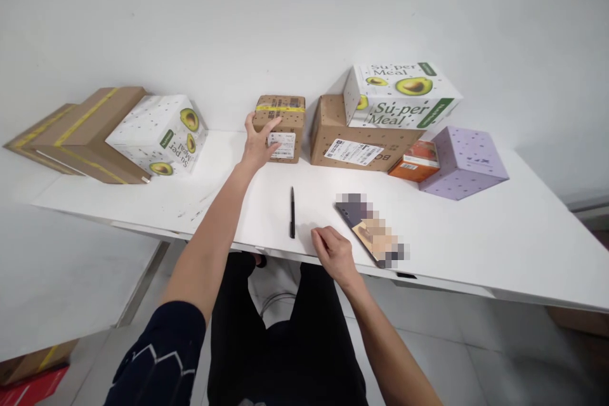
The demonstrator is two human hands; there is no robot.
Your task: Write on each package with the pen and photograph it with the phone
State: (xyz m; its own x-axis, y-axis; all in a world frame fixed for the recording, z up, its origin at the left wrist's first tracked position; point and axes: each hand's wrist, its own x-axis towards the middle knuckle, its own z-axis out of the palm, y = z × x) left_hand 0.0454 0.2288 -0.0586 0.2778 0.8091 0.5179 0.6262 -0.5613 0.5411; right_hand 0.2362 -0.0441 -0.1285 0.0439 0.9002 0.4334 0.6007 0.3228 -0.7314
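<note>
1. A pale wall (285,19) backs a white worktop (495,235), where boxes stand in groups along the far side.
2. The left hand (257,143) is spread wide against the front and left of the small brown box (291,127), which stands near the wall; whether it grips firmly, I cannot tell.
3. The right hand (335,254) is loosely curled at the worktop's near edge, with nothing visible in it.
4. For steady handling, opposing sides of the box should be held, fingers clear of the white label (287,147); the right hand could support the free side.
5. Between the box and the person lies a black pen (292,212); a phone (365,228), partly blurred, lies just beside the right hand. Both are best kept clear of a sliding box.
6. Rightward stands a larger brown box (328,133) bearing a white avocado-print box (404,98); leftward, another white box (157,130) stands beside taped cartons (90,130).
</note>
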